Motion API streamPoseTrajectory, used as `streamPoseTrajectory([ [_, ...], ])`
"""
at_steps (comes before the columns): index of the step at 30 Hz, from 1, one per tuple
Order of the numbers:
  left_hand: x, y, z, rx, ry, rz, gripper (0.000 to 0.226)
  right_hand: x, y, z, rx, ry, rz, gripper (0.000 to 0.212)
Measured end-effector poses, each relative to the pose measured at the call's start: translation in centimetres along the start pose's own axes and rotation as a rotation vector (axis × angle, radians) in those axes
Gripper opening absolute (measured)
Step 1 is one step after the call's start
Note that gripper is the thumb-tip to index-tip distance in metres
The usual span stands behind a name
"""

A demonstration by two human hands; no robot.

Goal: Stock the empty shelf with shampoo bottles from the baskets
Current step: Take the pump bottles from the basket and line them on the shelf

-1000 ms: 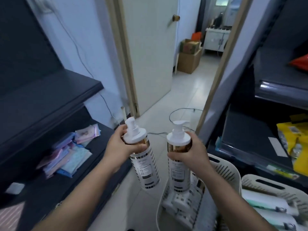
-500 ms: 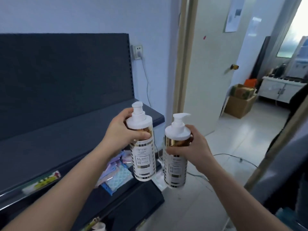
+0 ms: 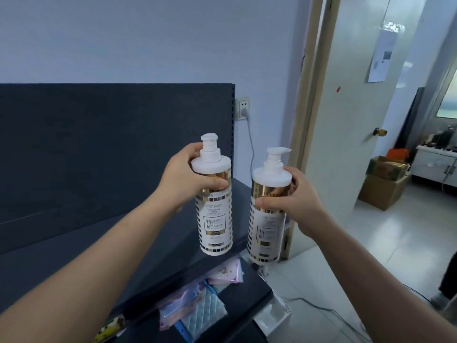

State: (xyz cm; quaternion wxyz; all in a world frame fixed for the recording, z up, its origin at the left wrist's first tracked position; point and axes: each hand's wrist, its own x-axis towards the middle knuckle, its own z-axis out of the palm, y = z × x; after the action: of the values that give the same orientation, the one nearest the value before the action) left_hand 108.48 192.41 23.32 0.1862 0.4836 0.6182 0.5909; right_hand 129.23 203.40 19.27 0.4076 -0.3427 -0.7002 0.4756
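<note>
Lowest in view, at 6 o'clock, a lower shelf (image 3: 249,290) carries a loose heap of flat packets (image 3: 205,313) in pink, blue and quilted silver. Both forearms reach up from 7 and 5 o'clock to the middle of the view. The left hand (image 3: 183,179) has its fingers (image 3: 191,151) curled round the gold shoulder band of the left shampoo bottle (image 3: 215,219), thumb across the front, so it grips the bottle just under the white pump. At 3 o'clock from it, close but apart, the right hand (image 3: 299,204) wraps its fingers (image 3: 294,177) round the same band of the right shampoo bottle (image 3: 267,226). Both bottles are upright in the air, labels facing the camera. The left one hangs before the right end of the dark upper shelf (image 3: 99,246); the right one hangs just past that end. Behind the shelf stands a dark back panel (image 3: 111,144). At 12 o'clock from the bottles, a wall socket (image 3: 242,107) holds a plug. At 2 o'clock a pale door (image 3: 356,134) stands open, with a cardboard box (image 3: 383,189) on the floor beyond.
</note>
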Motion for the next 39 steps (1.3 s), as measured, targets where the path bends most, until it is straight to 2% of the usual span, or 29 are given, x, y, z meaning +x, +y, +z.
streamPoseTrajectory([
  [5, 3.2, -1.5, -1.6, 0.019, 0.057, 0.012, 0.071, 4.0, -0.8, 2.5, -0.004, 0.001, -0.027, 0.069],
  [12, 8.6, -4.6, -1.5, 0.055, 0.13, -0.003, 0.076, 10.9, 0.4, 4.3, 0.002, -0.063, -0.034, 0.073],
  [21, 16.1, -9.1, 1.3, 0.118, 0.254, -0.044, 0.076, 21.8, 4.2, 5.3, 0.044, -0.216, -0.024, 0.073],
  [27, 20.0, -11.5, 2.9, 0.244, 0.327, -0.073, 0.084, 27.9, 6.5, 6.2, 0.043, -0.338, -0.04, 0.073],
  [39, 22.9, -14.8, 3.7, 0.371, 0.396, -0.128, 0.088, 34.3, 9.8, 9.2, 0.07, -0.48, -0.024, 0.078],
])
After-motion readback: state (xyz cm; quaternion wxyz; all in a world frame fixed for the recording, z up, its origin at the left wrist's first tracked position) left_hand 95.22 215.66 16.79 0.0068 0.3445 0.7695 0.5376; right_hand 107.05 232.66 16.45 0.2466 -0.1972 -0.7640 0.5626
